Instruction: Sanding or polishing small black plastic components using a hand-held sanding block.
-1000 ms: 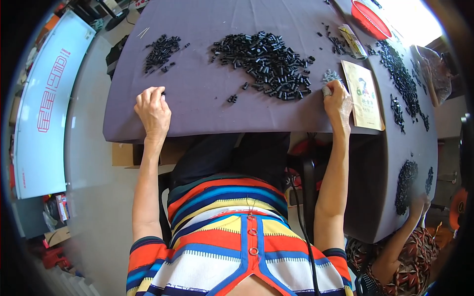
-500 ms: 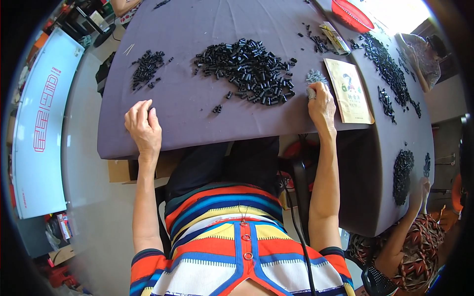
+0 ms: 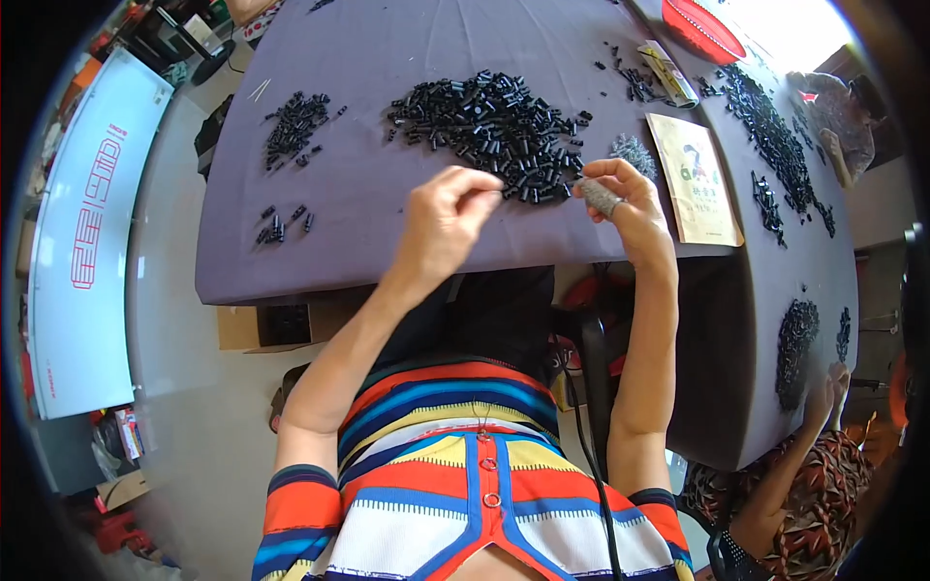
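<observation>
My left hand (image 3: 441, 232) hovers over the near edge of a large pile of short black cylinders (image 3: 475, 121), with thumb and forefinger together; whatever they hold is too small to name. To its right, my right hand (image 3: 639, 213) is raised with curled fingers and a grey cover (image 3: 601, 197) on the thumb. Something dark and tiny may sit at its fingertips. Just beyond that hand lies a heap of small grey pieces (image 3: 632, 153). Several loose black cylinders (image 3: 279, 228) rest at the table's left, nearer me than a smaller black pile (image 3: 295, 126).
A beige printed packet (image 3: 696, 184) lies right of the grey heap, with a yellowish pack (image 3: 668, 76) beyond. A red tray (image 3: 702, 31) stands at far right. More black piles (image 3: 760, 126) cover the adjoining table, where another person's hands (image 3: 828, 397) work.
My left hand has moved right from the table's left edge, uncovering several loose cylinders there. My right hand has lifted from the grey heap and turned inward.
</observation>
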The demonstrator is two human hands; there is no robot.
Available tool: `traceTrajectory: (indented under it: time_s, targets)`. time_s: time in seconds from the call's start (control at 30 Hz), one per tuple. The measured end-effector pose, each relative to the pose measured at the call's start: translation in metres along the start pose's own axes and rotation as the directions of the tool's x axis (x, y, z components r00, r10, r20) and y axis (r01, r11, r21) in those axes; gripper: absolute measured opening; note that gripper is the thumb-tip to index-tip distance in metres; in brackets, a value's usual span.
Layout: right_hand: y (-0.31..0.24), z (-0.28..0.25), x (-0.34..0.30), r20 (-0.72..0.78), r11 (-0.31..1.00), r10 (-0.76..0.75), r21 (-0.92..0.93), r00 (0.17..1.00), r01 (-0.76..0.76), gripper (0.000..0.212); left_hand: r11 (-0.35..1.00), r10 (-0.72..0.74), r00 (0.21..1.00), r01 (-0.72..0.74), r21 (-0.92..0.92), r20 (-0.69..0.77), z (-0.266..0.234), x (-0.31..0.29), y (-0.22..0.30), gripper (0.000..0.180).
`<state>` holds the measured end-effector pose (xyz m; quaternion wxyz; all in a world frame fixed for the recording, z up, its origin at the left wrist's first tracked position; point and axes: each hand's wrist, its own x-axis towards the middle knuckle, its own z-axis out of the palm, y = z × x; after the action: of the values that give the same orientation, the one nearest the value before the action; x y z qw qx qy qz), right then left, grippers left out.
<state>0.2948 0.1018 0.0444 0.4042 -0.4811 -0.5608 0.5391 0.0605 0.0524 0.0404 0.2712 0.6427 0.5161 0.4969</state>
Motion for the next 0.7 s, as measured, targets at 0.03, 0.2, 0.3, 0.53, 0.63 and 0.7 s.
traceTrajectory:
  time_s: [0.03,0.2,0.3,0.53,0.63,0.7]
  targets:
    - [-0.005,0.006,-0.002,0.077,0.999,-0.027,0.049,0.997,0.023,0.018,0.99,-0.092,0.994,0.098,-0.104,0.057,0.012,0.003,0.005,0.008]
    - [-0.017,0.027,-0.01,0.112,0.994,-0.044,0.1,0.993,0.033,0.02,0.941,-0.162,0.972,0.204,-0.27,0.171,0.039,0.009,0.014,0.01]
    - [-0.017,0.032,-0.009,0.076,0.998,-0.048,0.037,0.996,0.046,0.02,0.951,-0.124,0.981,0.16,-0.265,0.15,0.04,0.007,0.011,0.007]
    - [-0.003,0.035,-0.005,0.062,0.991,-0.09,-0.098,0.994,0.096,0.021,0.991,-0.084,0.993,0.092,-0.092,0.083,0.043,0.002,0.01,0.005]
    - [0.004,0.038,-0.001,0.048,0.982,-0.112,-0.151,0.993,0.118,0.024,0.982,-0.174,0.981,0.179,-0.064,0.082,0.045,0.002,0.009,0.007]
    - [0.007,0.037,0.0,0.033,0.977,-0.131,-0.163,0.991,0.134,0.024,0.976,-0.209,0.974,0.213,-0.043,0.092,0.046,0.003,0.006,0.009]
